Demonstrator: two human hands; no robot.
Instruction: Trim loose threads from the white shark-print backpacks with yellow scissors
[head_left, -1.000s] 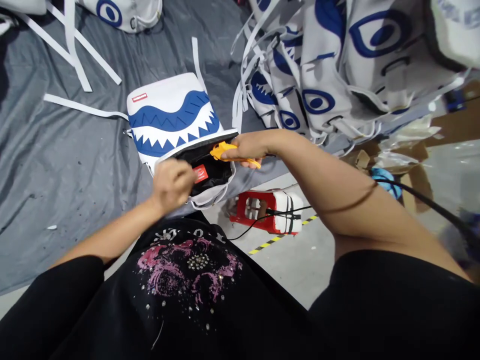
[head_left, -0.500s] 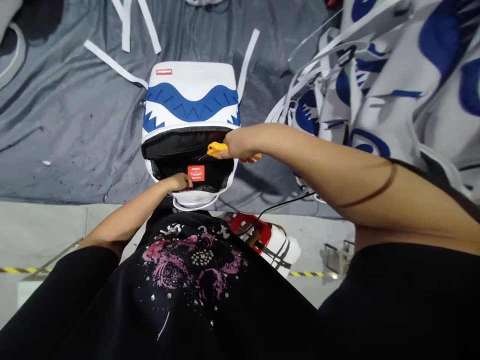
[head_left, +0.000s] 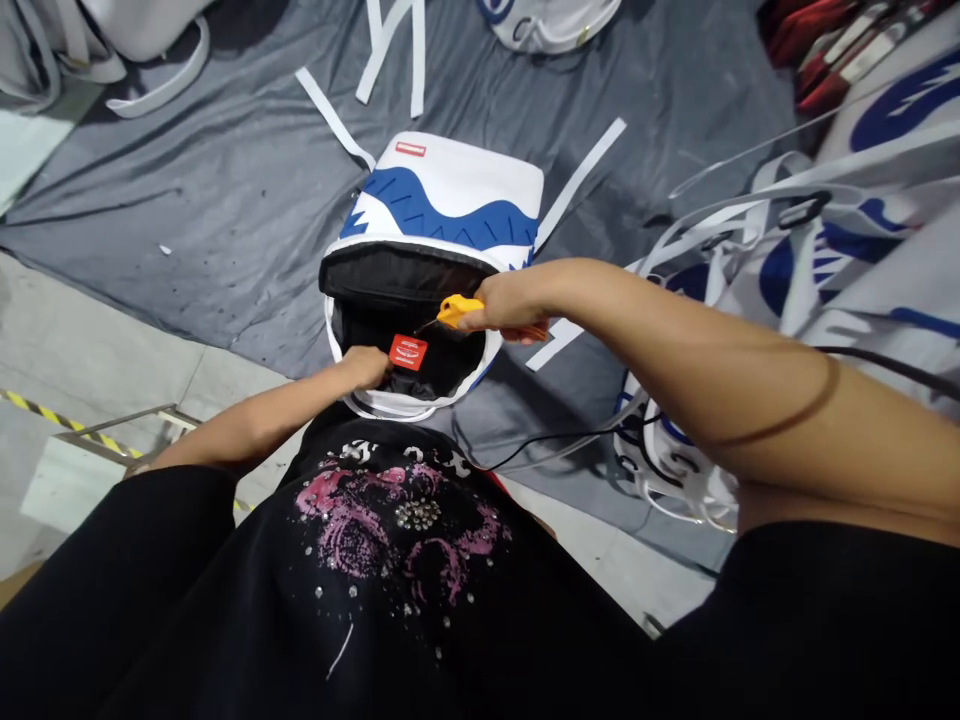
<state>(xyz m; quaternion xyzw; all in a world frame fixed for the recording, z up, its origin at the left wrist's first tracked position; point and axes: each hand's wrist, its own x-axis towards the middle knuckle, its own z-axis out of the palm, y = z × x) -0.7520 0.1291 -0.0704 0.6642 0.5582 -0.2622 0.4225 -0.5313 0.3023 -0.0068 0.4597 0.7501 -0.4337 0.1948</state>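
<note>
A white and blue backpack point(head_left: 480, 180) lies in front of me with its mouth unzipped towards me, showing a black lining point(head_left: 360, 320). Inside, a red label point(head_left: 409, 352) is fixed to the lining. My left hand point(head_left: 366, 367) reaches into the near left of the opening, its fingers curled closed on the lining beside the label; the fingertips are partly hidden. My right hand point(head_left: 510, 305) is wrapped round a yellow hand tool point(head_left: 457, 311) over the right side of the opening. The tool's thin dark tip points at the lining just above the label.
More white and blue backpacks point(head_left: 795, 270) with loose straps pile up on the right. Another bag point(head_left: 555, 25) lies at the back. Grey cloth point(head_left: 247, 200) covers the table. A black cord point(head_left: 555, 438) runs near its front edge. Red items point(head_left: 825, 50) sit at the back right.
My view has turned, so the backpack appears tilted and further right. The tool's tip is nearer the label. My left hand stays at the near left of the opening.
</note>
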